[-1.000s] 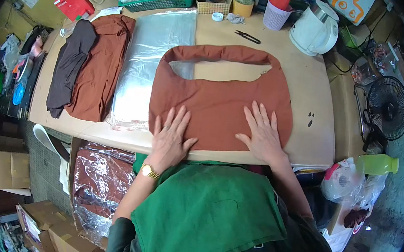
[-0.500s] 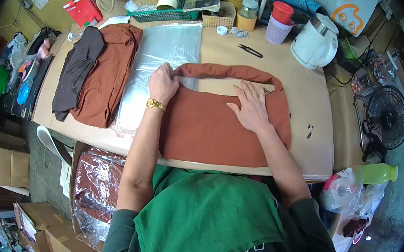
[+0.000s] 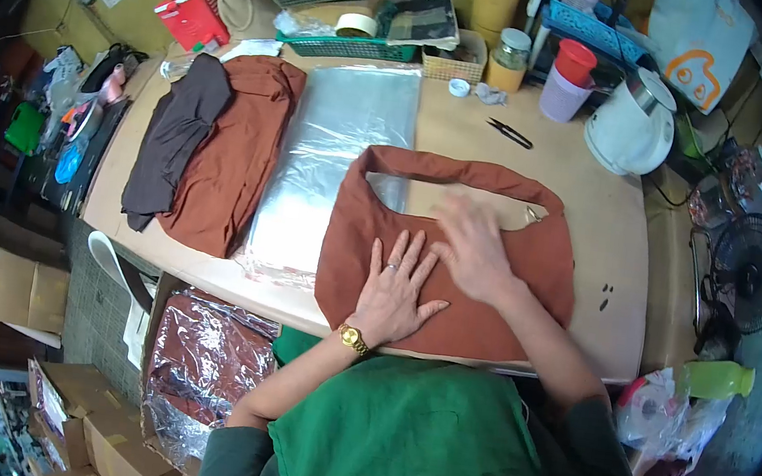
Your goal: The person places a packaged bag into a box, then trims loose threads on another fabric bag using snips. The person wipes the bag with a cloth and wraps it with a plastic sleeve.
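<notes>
A rust-brown cloth shoulder bag [image 3: 446, 325] lies flat on the table, its strap [image 3: 464, 169] curving across the top and a small metal clasp [image 3: 534, 216] at the right of the opening. My left hand [image 3: 394, 291] rests palm down on the bag's body, fingers spread, with a gold watch [image 3: 352, 338] on the wrist. Over the bag's upper edge, my right hand [image 3: 473, 251] is blurred by motion. Its thumb stands apart from the outstretched fingers, and nothing shows in it. Whether it touches the cloth I cannot tell.
Clear plastic bags [image 3: 346, 131] lie left of the bag, beside folded rust-brown cloth [image 3: 238, 156] and dark cloth [image 3: 181, 140]. Behind are thread snips [image 3: 509, 133], a jar [image 3: 511, 60], baskets [image 3: 346, 47] and a white kettle [image 3: 624, 129]. A box of plastic-wrapped goods [image 3: 207, 359] stands below the table's front edge.
My left hand has let go of the strap's left end and come down flat onto the bag's body. My right hand has shifted off the strap side towards the opening's edge. The view has turned slightly.
</notes>
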A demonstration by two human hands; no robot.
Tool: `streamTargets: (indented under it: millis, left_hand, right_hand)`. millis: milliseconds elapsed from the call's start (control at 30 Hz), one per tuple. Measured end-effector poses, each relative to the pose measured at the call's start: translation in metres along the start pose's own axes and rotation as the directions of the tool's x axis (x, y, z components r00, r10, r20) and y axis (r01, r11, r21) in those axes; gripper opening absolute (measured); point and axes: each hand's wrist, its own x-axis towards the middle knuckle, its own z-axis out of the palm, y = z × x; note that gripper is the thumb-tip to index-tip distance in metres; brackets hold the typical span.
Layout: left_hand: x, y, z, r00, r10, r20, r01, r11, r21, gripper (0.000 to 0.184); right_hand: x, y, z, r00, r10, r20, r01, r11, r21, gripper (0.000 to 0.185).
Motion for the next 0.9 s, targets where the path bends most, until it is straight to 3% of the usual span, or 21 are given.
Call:
streamTargets:
  millis: [67,100,167,200,267,300,367,400,433,467,533,567,600,633,667,700,733,800,867,900]
  left_hand:
    - [-0.001,-0.001,0.001,0.996,-0.023,0.09,0.018,0.998,0.053,0.079]
    - [-0.002,-0.001,0.001,0.983,-0.056,0.173,0.062,0.998,-0.029,0.078]
    - [-0.002,-0.001,0.0,0.939,-0.095,0.331,0.161,0.97,-0.18,0.075]
    - [-0.001,0.0,-0.001,0.94,-0.101,0.324,0.165,0.971,-0.175,0.075]
    - [0.0,0.003,-0.003,0.994,-0.054,0.094,0.058,0.997,-0.045,0.076]
    - [-0.001,0.001,0.002,0.998,-0.048,0.036,0.049,0.998,-0.034,0.077]
    - [-0.003,0.002,0.005,0.998,-0.054,0.036,0.055,0.997,-0.044,0.077]
    - [0.0,0.002,-0.008,0.998,-0.048,0.033,0.05,0.997,-0.057,0.077]
    - [0.005,0.004,-0.021,0.927,-0.106,0.358,0.123,0.992,-0.025,0.076]
    - [0.004,0.0,-0.014,0.929,-0.079,0.363,0.098,0.995,-0.034,0.076]
    - [-0.005,-0.005,0.025,0.994,-0.039,-0.099,0.028,0.994,-0.108,0.077]
    - [-0.004,0.001,0.034,0.987,-0.133,-0.087,0.038,0.73,-0.682,0.078]
    - [-0.002,0.006,0.042,0.971,-0.226,-0.074,-0.034,0.179,-0.983,0.079]
    - [-0.001,0.004,0.017,0.994,-0.1,0.048,0.109,0.807,-0.58,0.079]
    - [0.001,0.002,0.001,0.976,-0.088,0.2,0.055,0.985,0.165,0.079]
    - [0.002,0.004,-0.001,0.993,-0.079,0.085,0.081,0.996,-0.021,0.08]
    - [0.003,0.005,0.0,0.994,-0.062,0.085,0.065,0.997,-0.028,0.08]
    - [0.001,0.006,0.002,0.998,-0.067,0.019,0.067,0.998,0.002,0.084]
    - [0.004,0.003,-0.004,0.998,-0.046,-0.032,0.046,0.999,0.001,0.081]
    - [0.012,-0.002,-0.02,0.993,-0.049,0.104,0.055,0.997,-0.052,0.077]
  right_hand:
    - [0.011,-0.021,0.019,0.912,-0.354,0.209,0.259,0.889,0.377,0.054]
    - [0.018,-0.033,0.03,0.909,-0.363,0.206,0.267,0.885,0.382,0.054]
    - [0.038,-0.056,0.052,0.87,-0.425,0.249,0.381,0.901,0.208,0.06]
    - [0.058,-0.062,0.056,0.868,-0.433,0.244,0.389,0.898,0.207,0.06]
    - [0.115,-0.064,0.063,0.892,-0.313,0.326,0.337,0.941,-0.02,0.066]
    - [0.132,-0.068,0.069,0.891,-0.318,0.323,0.342,0.94,-0.018,0.066]
    - [0.154,-0.078,0.082,0.979,-0.05,0.196,0.061,0.997,-0.052,0.069]
    - [0.152,-0.088,0.078,0.981,-0.042,0.187,0.052,0.997,-0.051,0.069]
    - [0.138,-0.099,0.075,0.986,-0.108,0.129,0.11,0.994,-0.005,0.07]
    - [0.118,-0.106,0.069,0.984,-0.164,0.071,0.162,0.986,0.029,0.07]
    - [0.061,-0.111,0.053,0.96,-0.258,0.11,0.251,0.965,0.075,0.073]
    - [0.03,-0.11,0.043,0.965,-0.207,0.163,0.186,0.973,0.134,0.075]
    - [0.004,-0.1,0.03,0.964,-0.16,0.214,0.119,0.974,0.191,0.077]
    - [-0.017,-0.079,0.015,0.963,-0.067,0.263,0.046,0.995,0.086,0.077]
    - [-0.039,-0.055,-0.002,0.953,0.024,0.301,-0.019,1.0,-0.019,0.076]
    - [-0.054,-0.023,-0.025,0.951,0.132,0.279,-0.088,0.982,-0.166,0.073]
    - [-0.065,0.01,-0.048,0.94,0.234,0.247,-0.154,0.941,-0.302,0.07]
    - [-0.082,0.06,-0.081,0.765,0.639,0.079,-0.572,0.731,-0.373,0.062]
    - [-0.1,0.102,-0.089,0.826,0.518,-0.221,-0.525,0.564,-0.638,0.045]
    - [-0.079,0.093,-0.106,0.828,0.511,-0.23,-0.524,0.561,-0.641,0.045]
